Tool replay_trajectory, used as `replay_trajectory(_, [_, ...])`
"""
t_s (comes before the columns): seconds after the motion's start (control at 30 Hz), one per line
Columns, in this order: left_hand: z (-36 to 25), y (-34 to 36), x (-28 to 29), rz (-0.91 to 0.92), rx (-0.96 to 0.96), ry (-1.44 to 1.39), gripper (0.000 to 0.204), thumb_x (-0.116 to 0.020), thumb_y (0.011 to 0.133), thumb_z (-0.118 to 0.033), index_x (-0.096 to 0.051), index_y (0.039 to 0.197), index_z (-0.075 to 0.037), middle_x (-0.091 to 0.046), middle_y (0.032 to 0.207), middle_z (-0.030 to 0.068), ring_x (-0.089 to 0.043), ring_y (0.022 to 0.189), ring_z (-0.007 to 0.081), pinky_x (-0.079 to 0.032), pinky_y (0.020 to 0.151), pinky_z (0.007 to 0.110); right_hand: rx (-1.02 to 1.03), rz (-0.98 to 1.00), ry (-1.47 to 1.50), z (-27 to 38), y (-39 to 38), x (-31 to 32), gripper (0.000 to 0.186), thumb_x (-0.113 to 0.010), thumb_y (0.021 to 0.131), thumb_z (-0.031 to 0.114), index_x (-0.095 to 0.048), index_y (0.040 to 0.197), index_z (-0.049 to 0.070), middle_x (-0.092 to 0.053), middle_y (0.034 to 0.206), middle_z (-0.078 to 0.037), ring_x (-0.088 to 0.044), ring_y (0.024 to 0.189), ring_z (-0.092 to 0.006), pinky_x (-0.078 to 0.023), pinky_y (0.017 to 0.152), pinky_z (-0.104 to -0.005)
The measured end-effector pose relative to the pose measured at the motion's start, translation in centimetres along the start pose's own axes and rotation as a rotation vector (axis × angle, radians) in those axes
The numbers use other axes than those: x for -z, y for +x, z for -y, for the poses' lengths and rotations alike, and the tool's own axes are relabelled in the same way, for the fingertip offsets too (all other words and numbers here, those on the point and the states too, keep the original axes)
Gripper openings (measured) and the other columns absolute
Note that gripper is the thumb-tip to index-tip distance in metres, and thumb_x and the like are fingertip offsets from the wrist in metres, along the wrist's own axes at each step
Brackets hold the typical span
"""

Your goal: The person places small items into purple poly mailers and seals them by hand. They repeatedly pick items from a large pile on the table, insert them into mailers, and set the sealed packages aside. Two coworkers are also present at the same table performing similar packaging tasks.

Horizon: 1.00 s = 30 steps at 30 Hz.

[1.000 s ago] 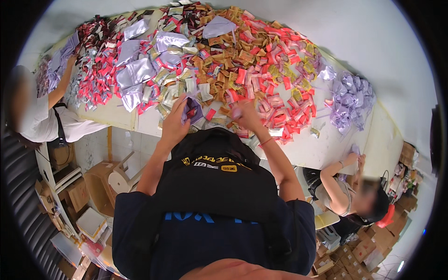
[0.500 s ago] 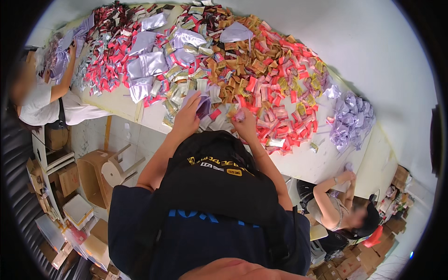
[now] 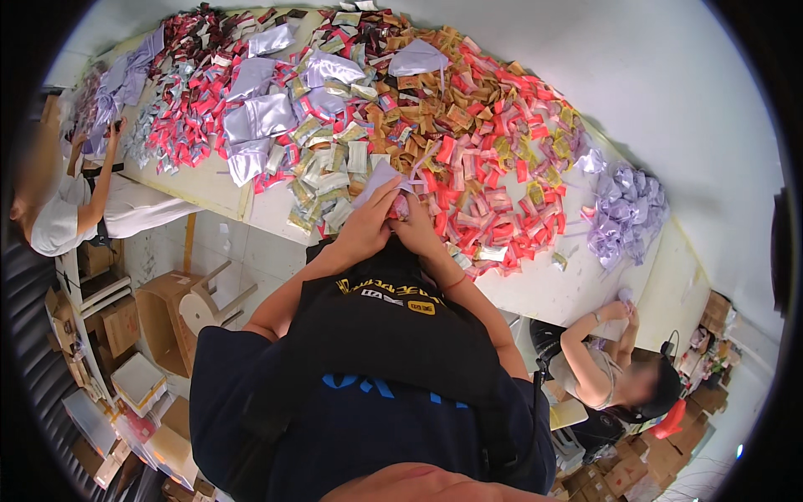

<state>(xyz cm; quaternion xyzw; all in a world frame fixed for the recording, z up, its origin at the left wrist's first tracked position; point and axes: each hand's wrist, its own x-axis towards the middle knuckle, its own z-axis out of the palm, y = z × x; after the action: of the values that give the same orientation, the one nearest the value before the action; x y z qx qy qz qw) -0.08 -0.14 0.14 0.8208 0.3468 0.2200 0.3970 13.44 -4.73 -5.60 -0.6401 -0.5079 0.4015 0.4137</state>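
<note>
Two bare hands at work at the near edge of a white table (image 3: 539,289), the landmark for all places here, as I see it from inside the room. The left hand (image 3: 366,224) grasps a lavender pouch (image 3: 378,179), its fingers lying over the cloth; the pouch is tilted, just above the table's near edge at about the middle of its length, with thin ribbons trailing on the right-hand side. The right hand (image 3: 416,230), close against the left, has its fingers curled about a pink packet (image 3: 401,206), partly hidden between the two hands; whether the packet lies inside the pouch cannot be told.

Spread over the table: dark packets (image 3: 194,40) toward the far left; pale green packets (image 3: 322,171) left of the middle, near the hands; brown packets (image 3: 406,125) along the middle; red-and-pink packets (image 3: 506,213) right of the middle. Flat pouches (image 3: 259,115) lie on the heap left of the table's middle, and a cluster of gathered pouches (image 3: 627,209) toward its right end.

At the table's left end, a co-worker in white (image 3: 67,219); at its right end, a co-worker in a black cap (image 3: 598,376). Below its left part, an open carton (image 3: 167,314) beside a stool (image 3: 201,308).
</note>
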Motion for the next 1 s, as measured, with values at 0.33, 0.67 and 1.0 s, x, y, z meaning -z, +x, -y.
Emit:
replay_trajectory(0.33, [3.3,-0.4,-3.5,0.031,0.037,-0.004,0.058,-0.051,0.066,0.005,-0.045,0.124,0.004,-0.043,0.135,0.0153,-0.044,0.122,0.0320,-0.042,0.096,0.036,-0.005,0.240,-0.104,-3.8,1.5,0.5,0.022,-0.061,0.075,0.017,-0.061,0.089,-0.001,-0.063,0.082,-0.022,-0.062,0.079,-0.0385,-0.049,0.068,-0.0438])
replay_trajectory(0.67, [4.8,-0.6,-5.2,0.244,0.005,-0.042,0.058,-0.050,0.065,0.007,-0.048,0.123,-0.001,-0.046,0.131,0.0158,-0.047,0.118,0.0330,-0.041,0.096,0.037,-0.056,0.177,-0.854,-5.6,-0.9,0.0,0.033,-0.058,0.082,0.035,-0.064,0.072,0.003,-0.063,0.063,-0.014,-0.062,0.056,-0.0342,-0.048,0.051,-0.0412])
replay_trajectory(1.0, [6.4,0.1,-4.7,0.173,0.232,-0.327,0.053,-0.057,0.065,0.004,-0.044,0.115,-0.009,-0.058,0.093,0.0087,-0.055,0.069,0.0242,-0.046,0.064,0.033,0.146,0.031,-0.562,-3.0,-1.7,5.6,0.037,-0.059,0.079,0.020,-0.054,0.114,0.009,-0.065,0.084,-0.018,-0.062,0.077,-0.0377,-0.050,0.067,-0.0442])
